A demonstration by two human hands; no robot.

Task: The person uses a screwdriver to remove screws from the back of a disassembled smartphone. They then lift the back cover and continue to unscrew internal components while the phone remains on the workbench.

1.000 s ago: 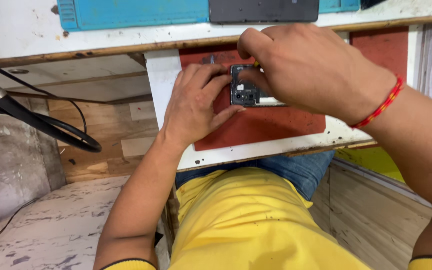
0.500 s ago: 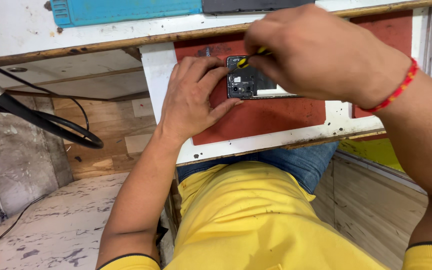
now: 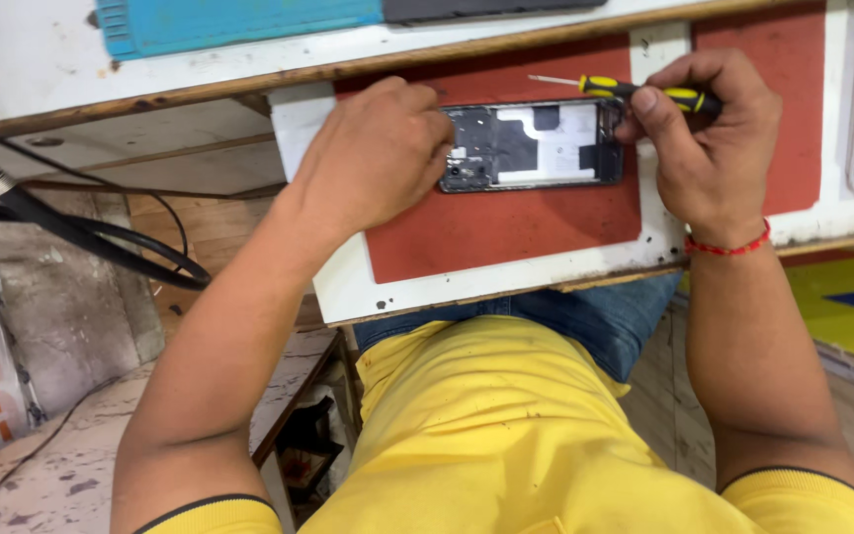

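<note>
Worn white wooden workbench point(image 3: 506, 282) with red mat point(image 3: 506, 222), black cables point(image 3: 101, 237), speckled floor point(image 3: 51, 475).

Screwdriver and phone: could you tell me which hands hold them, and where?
Right hand grips the screwdriver by its handle; left hand steadies the opened phone at its end.

The right hand point(image 3: 714, 148) is off the phone point(image 3: 531, 146) now and sits at its right end, so the whole opened back shows. The screwdriver point(image 3: 625, 91) lies flat along the top edge instead of poking down into it.
</note>
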